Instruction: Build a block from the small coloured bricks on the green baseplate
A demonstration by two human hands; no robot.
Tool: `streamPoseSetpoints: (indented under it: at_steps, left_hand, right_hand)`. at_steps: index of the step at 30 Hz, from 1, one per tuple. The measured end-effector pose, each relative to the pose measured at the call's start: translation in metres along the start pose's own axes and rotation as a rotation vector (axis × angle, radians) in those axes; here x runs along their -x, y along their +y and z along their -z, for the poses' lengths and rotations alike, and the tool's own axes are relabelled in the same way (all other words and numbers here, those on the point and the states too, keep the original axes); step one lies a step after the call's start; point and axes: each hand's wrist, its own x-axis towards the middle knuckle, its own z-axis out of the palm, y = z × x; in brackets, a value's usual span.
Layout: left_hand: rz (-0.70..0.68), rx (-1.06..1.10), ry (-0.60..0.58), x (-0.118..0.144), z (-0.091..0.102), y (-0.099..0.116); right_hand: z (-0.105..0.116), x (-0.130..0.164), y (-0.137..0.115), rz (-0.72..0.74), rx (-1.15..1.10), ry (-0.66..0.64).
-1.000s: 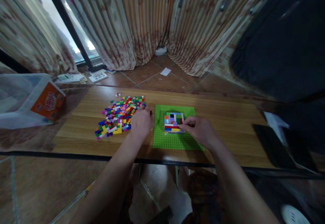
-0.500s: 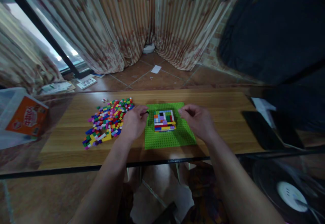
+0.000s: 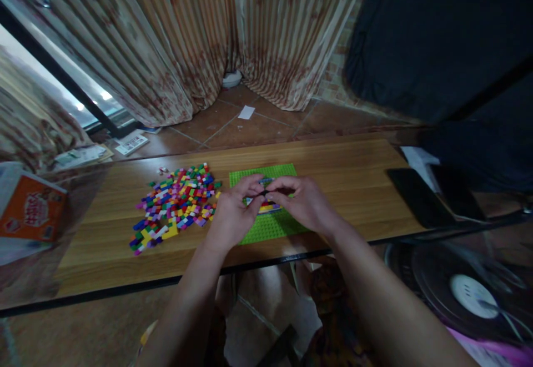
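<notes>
My left hand [image 3: 233, 214] and my right hand [image 3: 306, 203] meet above a green studded baseplate [image 3: 266, 231]. Between their fingertips is a small black building brick [image 3: 264, 192], pinched by the left fingers; the right thumb and forefinger close on it from the other side. Just beneath, a low block of multicoloured bricks [image 3: 270, 207] sits on the baseplate, mostly covered by the hands. To the left of my left hand, loose bricks [image 3: 175, 203] in many colours lie in a spread pile.
The wooden table [image 3: 350, 189] carries a dark tablet-like slab [image 3: 418, 197] at its right end. An orange-and-white box [image 3: 33, 209] stands off the left end. Curtains [image 3: 179, 50] hang beyond the table, and a round cable reel [image 3: 470, 295] is at lower right.
Both hands have come together over the brick block, my left one bringing the black brick rightward from beside the baseplate. The whole view has shifted slightly.
</notes>
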Motion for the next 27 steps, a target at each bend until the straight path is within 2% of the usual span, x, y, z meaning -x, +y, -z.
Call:
streamPoseSetpoints:
  at_steps: [9, 16, 22, 25, 27]
  left_hand:
    - [-0.025, -0.021, 0.006, -0.002, -0.010, 0.002]
    - [-0.028, -0.015, 0.028, -0.001, -0.015, 0.004]
    - [-0.077, -0.033, 0.057, -0.002, -0.019, 0.006]
    - [-0.102, -0.028, 0.051, -0.002, -0.019, 0.005]
    - [-0.108, -0.054, 0.066, -0.002, -0.017, 0.003]
  right_hand:
    - [0.007, 0.003, -0.005, 0.024, 0.035, -0.038]
    - [0.011, 0.004, -0.004, -0.019, 0.002, -0.040]
    - [0.009, 0.001, 0.006, -0.106, -0.131, 0.006]
    - [0.015, 0.002, 0.009, -0.168, -0.169, -0.017]
    - [0.022, 0.003, 0.012, -0.225, -0.116, -0.025]
